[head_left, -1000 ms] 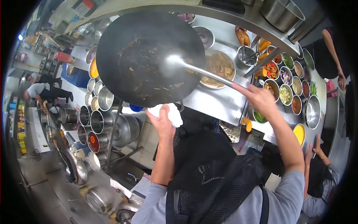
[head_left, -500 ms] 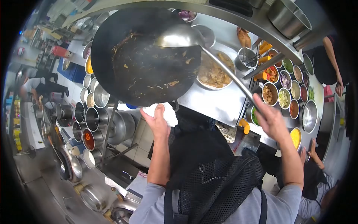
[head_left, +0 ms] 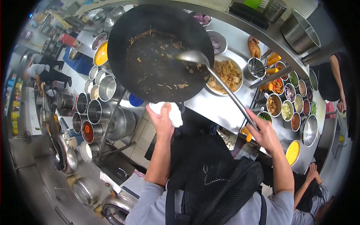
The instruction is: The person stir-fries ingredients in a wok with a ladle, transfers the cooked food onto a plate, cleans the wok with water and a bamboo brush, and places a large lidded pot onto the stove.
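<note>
My left hand (head_left: 162, 119) is closed round a folded white cloth (head_left: 174, 114) at the near rim of a large black wok (head_left: 150, 75). The wok is held up, its inside showing, with brown residue and scraps of food stuck to it. My right hand (head_left: 263, 131) grips the long handle of a steel ladle (head_left: 195, 57). The ladle's bowl is over the right part of the wok's inside. Just right of the wok, partly hidden by the ladle handle, a plate (head_left: 240, 85) of browned sliced food (head_left: 228, 75) lies on the steel counter (head_left: 210, 108).
Metal pots of chopped ingredients (head_left: 287, 107) crowd the right counter, with a pot of yellow liquid (head_left: 293, 152) nearest. A steel shelf (head_left: 258, 28) overhangs the back. Steel containers (head_left: 98, 111) stand at left. One person's arm (head_left: 337, 77) and another's hands (head_left: 312, 173) appear at right.
The camera view has shifted, moving the wok rightward in the picture. The ladle's bowl now sits lower, and my right hand has come lower and nearer my body. Both grips are unchanged.
</note>
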{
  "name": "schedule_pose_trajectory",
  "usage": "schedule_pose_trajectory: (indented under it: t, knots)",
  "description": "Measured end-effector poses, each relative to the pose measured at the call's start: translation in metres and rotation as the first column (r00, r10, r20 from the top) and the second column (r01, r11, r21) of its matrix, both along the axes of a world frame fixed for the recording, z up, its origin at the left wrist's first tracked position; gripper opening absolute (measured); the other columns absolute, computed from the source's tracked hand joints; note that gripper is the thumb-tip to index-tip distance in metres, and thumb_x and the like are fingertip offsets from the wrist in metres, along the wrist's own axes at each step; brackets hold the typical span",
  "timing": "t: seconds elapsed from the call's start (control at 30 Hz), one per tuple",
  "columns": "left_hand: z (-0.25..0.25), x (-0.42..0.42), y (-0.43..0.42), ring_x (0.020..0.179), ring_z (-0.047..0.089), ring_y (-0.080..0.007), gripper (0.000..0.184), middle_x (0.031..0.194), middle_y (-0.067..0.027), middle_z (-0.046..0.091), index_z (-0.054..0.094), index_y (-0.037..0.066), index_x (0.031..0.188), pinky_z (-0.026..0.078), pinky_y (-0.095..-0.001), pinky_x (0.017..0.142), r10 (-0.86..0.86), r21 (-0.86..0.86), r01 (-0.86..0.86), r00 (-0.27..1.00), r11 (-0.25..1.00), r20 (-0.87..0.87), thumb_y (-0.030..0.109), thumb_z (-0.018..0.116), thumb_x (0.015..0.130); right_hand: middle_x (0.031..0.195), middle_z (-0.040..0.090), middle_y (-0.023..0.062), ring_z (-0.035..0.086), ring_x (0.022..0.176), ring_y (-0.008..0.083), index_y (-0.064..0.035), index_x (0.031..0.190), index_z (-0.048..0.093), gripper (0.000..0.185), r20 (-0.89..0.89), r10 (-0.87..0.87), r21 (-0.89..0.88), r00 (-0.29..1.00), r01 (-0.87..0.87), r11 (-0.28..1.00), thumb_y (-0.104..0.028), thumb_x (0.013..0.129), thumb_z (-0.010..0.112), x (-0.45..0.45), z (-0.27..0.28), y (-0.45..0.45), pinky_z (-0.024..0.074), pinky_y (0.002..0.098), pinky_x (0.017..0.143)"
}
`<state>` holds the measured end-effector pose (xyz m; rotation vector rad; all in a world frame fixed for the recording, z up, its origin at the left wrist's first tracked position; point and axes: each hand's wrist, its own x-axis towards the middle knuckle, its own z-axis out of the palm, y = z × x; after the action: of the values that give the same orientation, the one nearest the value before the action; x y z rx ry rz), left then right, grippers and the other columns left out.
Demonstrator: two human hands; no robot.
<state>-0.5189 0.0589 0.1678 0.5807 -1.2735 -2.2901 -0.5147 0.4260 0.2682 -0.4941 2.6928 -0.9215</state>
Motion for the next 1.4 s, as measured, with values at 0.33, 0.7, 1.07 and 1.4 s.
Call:
schedule_pose_trajectory:
  t: [0.33,0.7,1.07,1.4]
  knots:
    - [0.02,0.012,0.007,0.078,0.063,-0.0134,0.04,0.096,-0.0044,0.06,0.044,0.006,0.132,0.056,-0.0314,0.065,-0.008,0.019,0.008,1.0,1.0,0.008,-0.003,0.059,0.096,0.102,0.071,0.0197,0.07,0.087,0.0449,-0.0283,0.16,0.044,0.067,-0.403,0.134,0.169,0.905,-0.071,0.983,-0.013,0.098,0.064,-0.137,-0.026,-0.05,0.0571,0.0543,0.079]
    - [-0.012,-0.008,-0.004,0.082,0.063,-0.0144,0.041,0.098,-0.005,0.061,0.043,0.007,0.133,0.057,-0.0323,0.069,0.004,-0.014,-0.004,1.0,1.0,0.016,-0.002,0.058,0.096,0.076,0.056,0.0031,0.062,0.054,0.0214,-0.0361,0.145,0.065,0.072,-0.487,0.385,0.72,0.784,0.112,0.685,-0.002,0.081,0.069,-0.022,0.066,0.075,0.0524,0.0384,0.051]
    - [-0.003,0.0,-0.003,0.075,0.065,-0.0165,0.022,0.093,-0.0049,0.063,0.053,0.006,0.114,0.057,-0.0331,0.063,-0.019,-0.011,0.019,0.999,1.0,0.034,-0.002,0.059,0.095,0.08,0.054,0.0007,0.063,0.06,0.0167,-0.0436,0.161,0.041,0.089,-0.434,0.413,0.621,0.801,-0.066,0.781,-0.007,0.084,0.065,-0.015,-0.037,0.057,0.0554,0.0362,0.053]
    - [0.008,0.014,0.003,0.079,0.063,-0.0147,0.031,0.095,-0.0043,0.062,0.047,0.006,0.123,0.055,-0.0323,0.064,0.039,-0.052,-0.038,0.999,0.998,0.022,0.0,0.061,0.096,0.081,0.06,0.0027,0.066,0.062,0.0205,-0.0418,0.156,0.052,0.078,-0.505,0.309,0.72,0.806,0.196,0.666,-0.005,0.088,0.064,-0.007,0.028,0.111,0.0573,0.0373,0.059]
